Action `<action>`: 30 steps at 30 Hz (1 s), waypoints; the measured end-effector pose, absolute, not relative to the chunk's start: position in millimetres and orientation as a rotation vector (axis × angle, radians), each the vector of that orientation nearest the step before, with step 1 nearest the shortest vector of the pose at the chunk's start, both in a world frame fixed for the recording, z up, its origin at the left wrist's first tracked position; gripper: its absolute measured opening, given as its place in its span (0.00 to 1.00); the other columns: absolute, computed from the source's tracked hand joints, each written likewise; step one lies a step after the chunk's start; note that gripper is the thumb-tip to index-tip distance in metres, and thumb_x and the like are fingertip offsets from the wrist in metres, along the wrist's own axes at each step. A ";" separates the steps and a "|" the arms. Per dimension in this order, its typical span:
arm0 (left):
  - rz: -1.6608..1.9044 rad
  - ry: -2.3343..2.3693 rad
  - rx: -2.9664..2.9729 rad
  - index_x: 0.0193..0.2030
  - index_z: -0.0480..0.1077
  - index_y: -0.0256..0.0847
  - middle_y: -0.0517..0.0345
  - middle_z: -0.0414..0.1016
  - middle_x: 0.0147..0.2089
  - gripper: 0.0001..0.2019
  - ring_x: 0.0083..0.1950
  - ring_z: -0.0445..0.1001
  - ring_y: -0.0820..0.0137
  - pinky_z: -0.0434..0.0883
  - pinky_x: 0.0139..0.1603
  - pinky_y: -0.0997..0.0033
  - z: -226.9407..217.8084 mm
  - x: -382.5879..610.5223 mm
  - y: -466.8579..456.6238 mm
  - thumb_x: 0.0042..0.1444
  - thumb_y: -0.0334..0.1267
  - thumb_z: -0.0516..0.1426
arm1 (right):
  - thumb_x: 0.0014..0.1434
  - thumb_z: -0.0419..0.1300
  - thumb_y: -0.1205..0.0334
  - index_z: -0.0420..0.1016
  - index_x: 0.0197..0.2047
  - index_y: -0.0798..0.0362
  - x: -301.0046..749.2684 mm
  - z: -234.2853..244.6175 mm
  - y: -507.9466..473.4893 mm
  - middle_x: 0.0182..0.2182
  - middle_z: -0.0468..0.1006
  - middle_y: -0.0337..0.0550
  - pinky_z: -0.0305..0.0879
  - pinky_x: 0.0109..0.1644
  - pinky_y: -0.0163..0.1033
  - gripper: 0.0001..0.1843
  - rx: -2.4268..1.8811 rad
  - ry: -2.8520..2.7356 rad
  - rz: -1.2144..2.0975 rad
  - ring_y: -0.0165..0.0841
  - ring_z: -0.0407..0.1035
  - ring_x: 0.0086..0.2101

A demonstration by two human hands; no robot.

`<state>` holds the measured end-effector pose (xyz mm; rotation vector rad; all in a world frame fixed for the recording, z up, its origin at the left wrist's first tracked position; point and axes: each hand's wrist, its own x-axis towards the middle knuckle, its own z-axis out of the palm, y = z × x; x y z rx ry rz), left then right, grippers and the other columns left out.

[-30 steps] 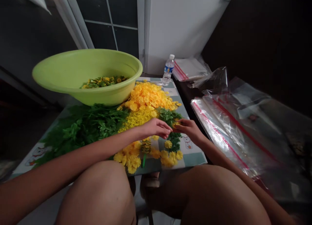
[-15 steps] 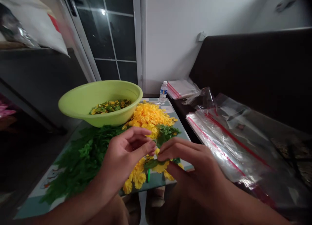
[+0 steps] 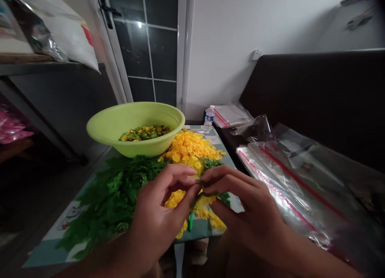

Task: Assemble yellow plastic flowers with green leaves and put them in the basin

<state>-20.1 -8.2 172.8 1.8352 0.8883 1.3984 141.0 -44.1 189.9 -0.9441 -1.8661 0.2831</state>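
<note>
My left hand (image 3: 165,205) has thumb and fingertips pinched together, on a small piece too hidden to make out. Directly beside it, my right hand (image 3: 249,201) grips a green leaf with a yellow flower (image 3: 206,200) at its fingertips. The two hands' fingertips nearly meet over the table's front part. Loose yellow flower heads (image 3: 217,221) lie beneath them, with a thin green stick (image 3: 191,222). Just behind is a heap of yellow flowers (image 3: 188,147). A large pile of green leaves (image 3: 114,193) spreads left of my left hand.
A lime-green basin (image 3: 102,129) holding small yellow-and-green pieces stands at the back left of the checked table (image 3: 39,254). A water bottle (image 3: 208,119) is at the far right corner. Clear plastic bags with red strips (image 3: 276,181) lie on the dark bench to the right.
My left hand's fingertips have closed in toward my right hand, which still grips the flower and leaf. The whole view has shifted slightly, with things appearing further right and lower.
</note>
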 end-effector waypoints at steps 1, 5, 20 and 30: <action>1.407 0.883 1.865 0.40 0.69 0.48 0.69 0.76 0.34 0.12 0.35 0.76 0.79 0.73 0.38 0.85 171.6 -19.4 -7.6 0.53 0.26 0.58 | 0.51 0.57 0.80 0.70 0.34 0.54 141.7 189.1 -44.2 0.38 0.77 0.42 0.70 0.42 0.29 0.12 -0.959 -1.860 0.277 0.28 0.74 0.38; 1.415 0.858 1.928 0.39 0.68 0.47 0.69 0.74 0.34 0.12 0.34 0.74 0.81 0.72 0.37 0.87 170.8 -14.3 -6.5 0.53 0.25 0.58 | 0.52 0.57 0.79 0.69 0.36 0.54 147.3 184.3 -45.5 0.38 0.76 0.42 0.69 0.43 0.29 0.12 -0.986 -1.873 0.239 0.28 0.74 0.39; 1.141 0.694 1.889 0.41 0.66 0.48 0.69 0.71 0.32 0.13 0.34 0.72 0.78 0.69 0.36 0.83 177.8 7.9 -3.1 0.53 0.25 0.54 | 0.55 0.56 0.77 0.69 0.38 0.56 173.0 178.2 -43.9 0.34 0.75 0.41 0.67 0.38 0.30 0.10 -0.987 -1.898 0.334 0.27 0.71 0.34; 1.070 0.667 1.948 0.42 0.64 0.48 0.67 0.70 0.33 0.08 0.33 0.70 0.79 0.67 0.35 0.82 175.4 18.2 1.1 0.61 0.29 0.50 | 0.57 0.55 0.76 0.69 0.39 0.56 182.0 179.6 -47.0 0.34 0.73 0.42 0.66 0.37 0.31 0.09 -0.935 -1.943 0.362 0.27 0.69 0.34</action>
